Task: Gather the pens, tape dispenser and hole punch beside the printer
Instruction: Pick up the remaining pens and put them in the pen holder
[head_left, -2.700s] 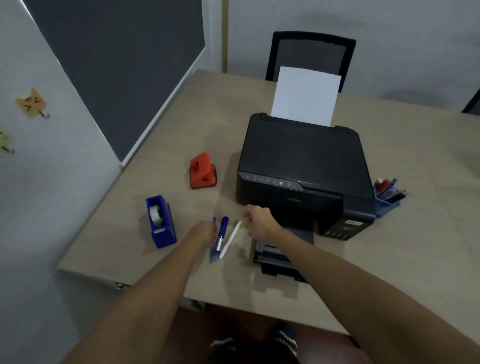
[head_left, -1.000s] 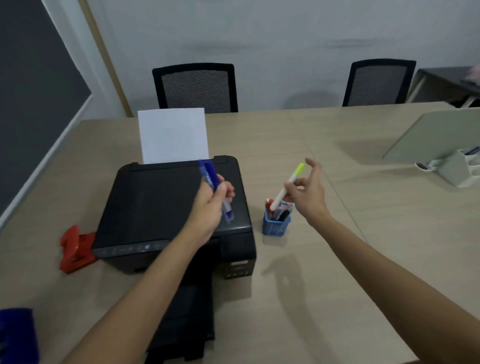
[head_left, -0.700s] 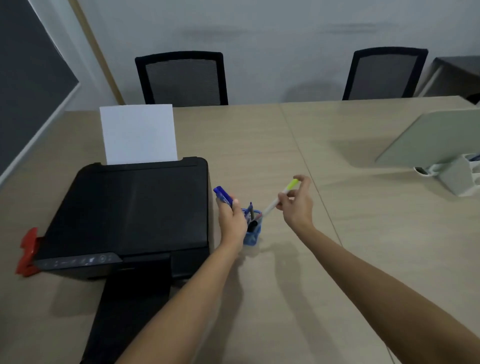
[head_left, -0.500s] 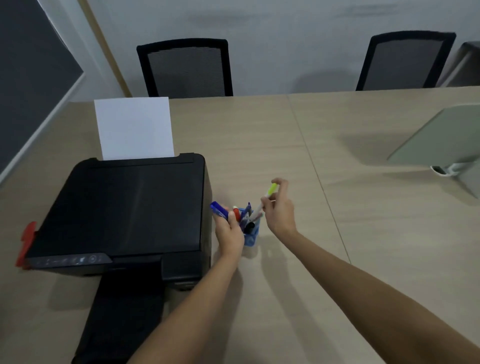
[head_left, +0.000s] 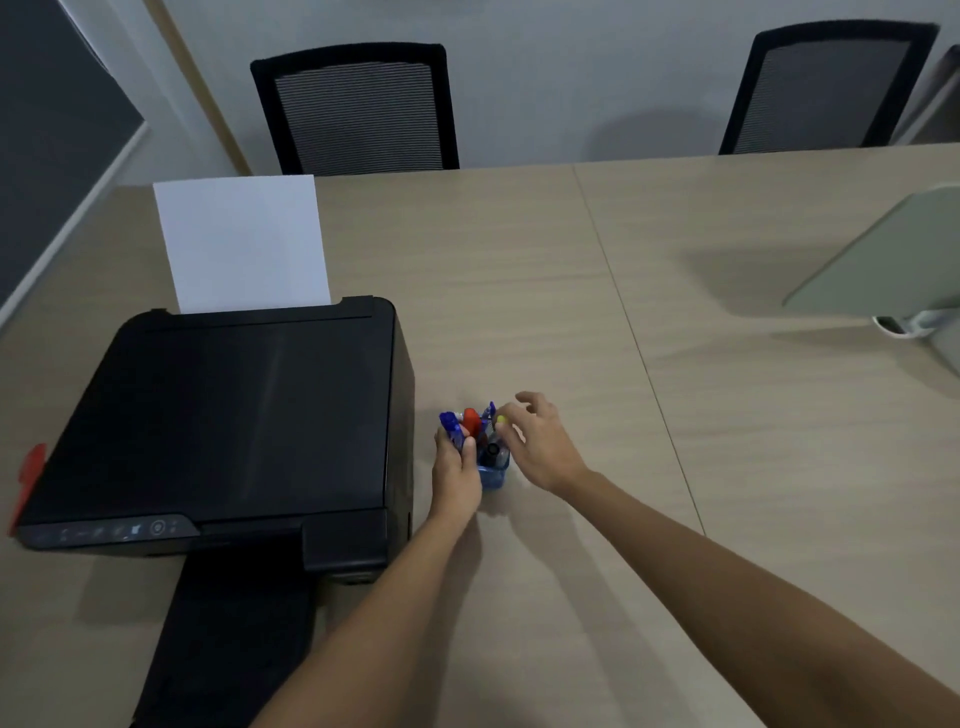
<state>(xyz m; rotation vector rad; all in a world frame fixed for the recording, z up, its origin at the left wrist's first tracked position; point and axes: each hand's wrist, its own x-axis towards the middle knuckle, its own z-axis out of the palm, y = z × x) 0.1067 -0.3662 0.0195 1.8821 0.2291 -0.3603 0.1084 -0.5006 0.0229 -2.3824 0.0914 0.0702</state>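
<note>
A small blue pen holder (head_left: 494, 476) stands on the table just right of the black printer (head_left: 234, 415), with several pens upright in it. My left hand (head_left: 457, 475) is closed around blue pens (head_left: 450, 425), holding them against the holder's left rim. My right hand (head_left: 540, 447) hovers at the holder's right side with its fingers spread. The yellow-capped pen (head_left: 500, 419) stands in the holder at its fingertips. A sliver of the red hole punch (head_left: 28, 480) shows past the printer's left side. The tape dispenser is out of view.
A white sheet (head_left: 239, 244) stands in the printer's rear feed, and its black output tray (head_left: 234, 639) sticks out toward me. Two black mesh chairs (head_left: 358, 109) (head_left: 831, 88) line the far edge. A grey-green tilted panel (head_left: 883, 260) sits at the right.
Both hands carried the pens from left of the printer to the holder on its right. The yellow-capped pen went down into the holder and my right fingers spread; my left hand lowered the blue pens.
</note>
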